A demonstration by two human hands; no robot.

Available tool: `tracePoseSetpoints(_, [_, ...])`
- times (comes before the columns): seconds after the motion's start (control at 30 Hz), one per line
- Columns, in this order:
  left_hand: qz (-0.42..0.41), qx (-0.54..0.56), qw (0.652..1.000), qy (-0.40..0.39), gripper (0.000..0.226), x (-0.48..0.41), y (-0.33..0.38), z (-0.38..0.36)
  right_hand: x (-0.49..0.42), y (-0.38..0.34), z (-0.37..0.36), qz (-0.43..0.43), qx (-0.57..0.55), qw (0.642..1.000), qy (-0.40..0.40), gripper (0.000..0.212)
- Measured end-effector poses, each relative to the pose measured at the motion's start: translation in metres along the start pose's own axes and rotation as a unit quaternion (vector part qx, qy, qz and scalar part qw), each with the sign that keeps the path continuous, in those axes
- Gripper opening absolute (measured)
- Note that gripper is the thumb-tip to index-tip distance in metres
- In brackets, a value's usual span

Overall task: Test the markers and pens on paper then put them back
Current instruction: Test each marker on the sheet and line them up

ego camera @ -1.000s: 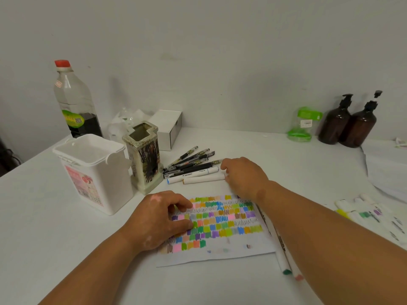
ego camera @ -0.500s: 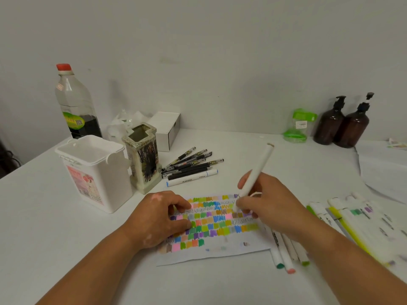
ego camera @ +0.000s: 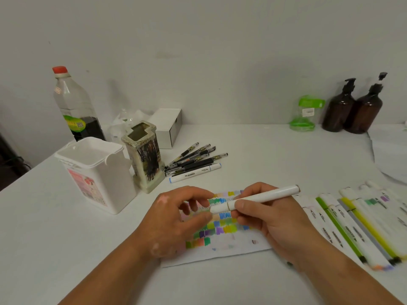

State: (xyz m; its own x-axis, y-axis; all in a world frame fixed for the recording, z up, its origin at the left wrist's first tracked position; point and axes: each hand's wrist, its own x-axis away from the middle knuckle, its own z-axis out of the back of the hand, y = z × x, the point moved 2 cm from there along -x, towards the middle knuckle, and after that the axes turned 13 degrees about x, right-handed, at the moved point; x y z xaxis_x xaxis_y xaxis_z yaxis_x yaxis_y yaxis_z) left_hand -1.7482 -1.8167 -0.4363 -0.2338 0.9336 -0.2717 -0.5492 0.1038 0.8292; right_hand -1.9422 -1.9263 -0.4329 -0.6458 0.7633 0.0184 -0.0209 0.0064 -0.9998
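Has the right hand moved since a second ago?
Yes: the right hand left the pens by the holder and came toward the person, now holding a marker over the paper.

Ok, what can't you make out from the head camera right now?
Head view only:
Motion blur: whether the left hand pinches the cap of the white marker that the right hand holds.
Both hands cover part of the paper and its swatches.
The marker row at right is blurred, labels unreadable, partly cut by the right edge.
The pen holder hides its inside behind its own walls.
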Motion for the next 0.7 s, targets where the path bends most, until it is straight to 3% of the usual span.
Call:
tracePoseSetpoints(0.07, [-0.02, 0.021, 0.999, -0.017, 0.034, 0.002, 0.007, -0.006, 0.001, 0.001, -0.004, 0.011, 0.024, 0.999, -0.019, 0.027])
tracePoseSetpoints(0.17, [-0.046, 0.013, 0.998, -0.044, 0.028, 0.002, 0.012, -0.013, 0.005, 0.001, -0.01, 0.024, 0.043, 0.998, -0.031, 0.023])
tracePoseSetpoints(0.47, [-0.051, 0.005, 0.994, -0.096, 0.027, 0.002, 0.017, -0.019, 0.008, -0.004, -0.022, 0.084, 0.156, 0.984, 0.02, 0.015])
tracePoseSetpoints(0.7, [-0.058, -0.011, 0.993, -0.097, 0.023, 0.001, 0.015, -0.018, 0.006, -0.001, -0.023, 0.089, 0.129, 0.988, -0.016, 0.017])
